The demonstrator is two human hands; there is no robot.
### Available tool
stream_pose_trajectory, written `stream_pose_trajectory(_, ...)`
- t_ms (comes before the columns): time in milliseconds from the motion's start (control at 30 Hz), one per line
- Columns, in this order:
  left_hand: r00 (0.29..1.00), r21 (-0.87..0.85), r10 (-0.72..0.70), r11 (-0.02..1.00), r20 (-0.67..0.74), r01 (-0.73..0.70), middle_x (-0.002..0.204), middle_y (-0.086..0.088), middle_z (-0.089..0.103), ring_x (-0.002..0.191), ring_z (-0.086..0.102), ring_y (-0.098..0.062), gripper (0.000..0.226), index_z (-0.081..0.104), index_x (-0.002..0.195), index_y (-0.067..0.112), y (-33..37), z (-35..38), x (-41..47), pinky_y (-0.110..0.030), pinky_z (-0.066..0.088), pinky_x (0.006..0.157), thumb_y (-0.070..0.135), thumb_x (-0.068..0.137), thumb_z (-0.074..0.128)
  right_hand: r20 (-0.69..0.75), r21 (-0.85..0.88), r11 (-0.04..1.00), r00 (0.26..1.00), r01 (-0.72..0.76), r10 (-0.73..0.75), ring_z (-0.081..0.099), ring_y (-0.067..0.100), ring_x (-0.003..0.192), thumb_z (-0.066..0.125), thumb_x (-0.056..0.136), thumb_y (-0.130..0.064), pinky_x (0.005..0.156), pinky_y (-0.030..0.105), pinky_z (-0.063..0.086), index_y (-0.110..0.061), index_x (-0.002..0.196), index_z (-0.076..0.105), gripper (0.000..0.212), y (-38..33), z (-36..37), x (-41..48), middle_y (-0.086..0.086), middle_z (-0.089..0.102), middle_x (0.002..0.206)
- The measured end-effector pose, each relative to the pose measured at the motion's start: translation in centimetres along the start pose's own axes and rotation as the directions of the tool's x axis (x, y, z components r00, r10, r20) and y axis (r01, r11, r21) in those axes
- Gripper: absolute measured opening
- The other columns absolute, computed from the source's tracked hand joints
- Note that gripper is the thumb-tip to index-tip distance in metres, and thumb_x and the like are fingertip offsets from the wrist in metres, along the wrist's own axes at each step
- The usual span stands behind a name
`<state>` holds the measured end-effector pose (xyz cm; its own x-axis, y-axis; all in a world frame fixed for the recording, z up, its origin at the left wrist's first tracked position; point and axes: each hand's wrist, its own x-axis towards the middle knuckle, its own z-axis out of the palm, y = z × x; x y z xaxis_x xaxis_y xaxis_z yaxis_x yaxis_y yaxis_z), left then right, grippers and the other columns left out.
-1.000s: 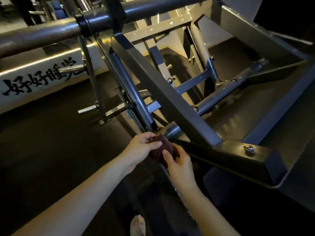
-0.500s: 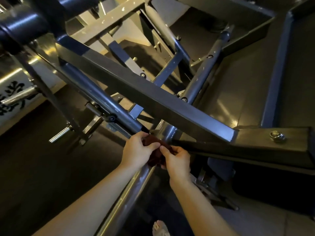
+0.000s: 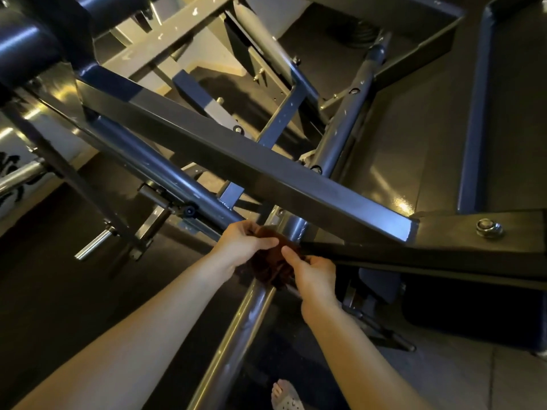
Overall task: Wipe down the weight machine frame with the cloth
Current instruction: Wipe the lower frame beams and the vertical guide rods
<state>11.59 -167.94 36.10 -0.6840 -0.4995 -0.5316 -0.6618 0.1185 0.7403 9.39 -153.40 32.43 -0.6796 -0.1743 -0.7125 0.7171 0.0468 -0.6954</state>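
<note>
A dark reddish-brown cloth (image 3: 270,266) is bunched between both my hands, just above a round grey tube (image 3: 236,335) of the weight machine frame. My left hand (image 3: 241,242) grips the cloth's upper left part with curled fingers. My right hand (image 3: 313,275) pinches its right edge between thumb and fingers. A square dark steel beam (image 3: 251,161) of the frame crosses diagonally just above and behind the hands, joining a flat plate with a bolt (image 3: 488,227) at the right.
More frame tubes and cross-bars (image 3: 346,134) run away in the middle. Chrome weight pegs (image 3: 94,245) stick out at the left. Dark rubber flooring (image 3: 59,291) lies on the left, and my sandalled foot (image 3: 285,395) shows at the bottom.
My view has swung down and closer to the frame. Both hands keep hold of the cloth at the same joint; more of the cloth now hangs loose between them.
</note>
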Motion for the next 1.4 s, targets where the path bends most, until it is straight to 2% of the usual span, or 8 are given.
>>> stream_pose_trajectory(167, 0.998, -0.172, -0.055, 0.984, -0.007, 0.053, 0.112, -0.001, 0.064, 0.100, 0.063, -0.020, 0.039, 0.062, 0.118, 0.025, 1.8, 2.0, 1.3, -0.039, 0.058, 0.085, 0.033, 0.085, 0.082, -0.083, 0.065, 0.998, 0.997, 0.007, -0.001, 0.064, 0.021, 0.113, 0.079, 0.087, -0.036, 0.104, 0.040, 0.045, -0.022, 0.121, 0.065, 0.040, -1.2, 0.5, 0.7, -0.002, 0.071, 0.114)
stream_pose_trajectory(233, 0.996, -0.175, -0.091, 0.980, 0.020, 0.093, 0.113, -0.002, 0.063, 0.095, 0.061, -0.016, 0.036, 0.061, 0.117, 0.024, 0.4, 0.9, 0.3, -0.030, 0.053, 0.076, 0.032, 0.087, 0.080, 0.008, -0.004, 1.000, 1.000, -0.025, 0.025, 0.065, 0.018, 0.105, 0.077, 0.089, -0.033, 0.095, 0.035, 0.046, -0.019, 0.121, 0.064, 0.036, -1.4, 0.1, -0.1, -0.002, 0.071, 0.110)
stream_pose_trajectory(400, 0.981, -0.126, -0.178, 0.974, 0.071, 0.186, 0.116, -0.007, 0.067, 0.113, 0.061, -0.027, 0.036, 0.063, 0.114, 0.022, -3.2, -3.6, -0.9, -0.050, 0.042, 0.111, 0.037, 0.086, 0.078, 0.174, -0.312, 0.945, 0.984, 0.094, -0.040, 0.063, 0.012, 0.078, 0.075, 0.091, -0.030, 0.067, 0.027, 0.048, -0.016, 0.104, 0.070, 0.020, -0.2, -2.3, -2.1, 0.000, 0.069, 0.091)
stream_pose_trajectory(567, 0.985, -0.279, 0.057, 0.955, -0.162, -0.101, 0.100, 0.003, 0.069, 0.093, 0.065, -0.014, 0.018, 0.066, 0.105, 0.024, 0.8, -0.3, -0.1, -0.026, 0.049, 0.070, 0.032, 0.092, 0.074, 0.226, -0.375, 0.881, 0.951, 0.287, -0.213, 0.066, -0.005, 0.098, 0.068, 0.097, -0.024, 0.075, 0.014, 0.051, -0.032, 0.131, 0.058, 0.037, 1.7, -2.8, -3.3, -0.015, 0.066, 0.116)
stream_pose_trajectory(733, 0.943, -0.115, 0.246, 0.954, -0.226, -0.276, 0.105, 0.011, 0.068, 0.101, 0.063, -0.008, 0.028, 0.063, 0.111, 0.024, 1.3, 3.2, 2.4, -0.031, 0.048, 0.092, 0.029, 0.088, 0.078, 0.245, -0.425, 0.850, 0.943, 0.311, -0.223, 0.064, 0.003, 0.106, 0.063, 0.100, -0.030, 0.075, 0.013, 0.047, -0.027, 0.150, 0.045, 0.054, 2.0, -1.9, -3.4, -0.006, 0.066, 0.122)
stream_pose_trajectory(1100, 0.997, 0.183, -0.044, 0.982, 0.056, 0.034, 0.107, -0.002, 0.069, 0.109, 0.064, -0.021, 0.018, 0.066, 0.105, 0.021, -6.1, -5.6, -1.1, -0.044, 0.049, 0.103, 0.016, 0.090, 0.073, 0.273, -0.386, 0.874, 0.942, 0.295, -0.197, 0.059, -0.001, 0.108, 0.060, 0.102, -0.021, 0.072, 0.010, 0.044, -0.027, 0.147, 0.049, 0.046, 3.0, -2.5, -3.7, -0.011, 0.061, 0.125)
stream_pose_trajectory(1267, 0.963, -0.064, 0.196, 0.975, -0.183, -0.211, 0.108, 0.006, 0.068, 0.104, 0.068, -0.019, 0.024, 0.063, 0.109, 0.030, -4.7, -3.6, -2.0, -0.043, 0.057, 0.092, 0.030, 0.089, 0.077, 0.276, -0.403, 0.862, 0.939, 0.308, -0.206, 0.064, -0.005, 0.105, 0.054, 0.104, -0.014, 0.079, 0.009, 0.047, -0.025, 0.139, 0.054, 0.037, 2.9, -2.6, -4.1, -0.015, 0.063, 0.115)
stream_pose_trajectory(1400, 0.865, 0.236, 0.497, 0.850, -0.063, -0.472, 0.109, 0.011, 0.067, 0.106, 0.063, -0.009, 0.025, 0.064, 0.111, 0.030, -3.1, -1.1, -3.5, -0.032, 0.050, 0.099, 0.027, 0.089, 0.077, 0.276, -0.404, 0.842, 0.925, 0.359, -0.262, 0.064, -0.018, 0.087, 0.052, 0.104, -0.006, 0.069, 0.005, 0.049, -0.029, 0.115, 0.063, 0.028, 2.6, -2.9, -4.7, -0.016, 0.067, 0.106)
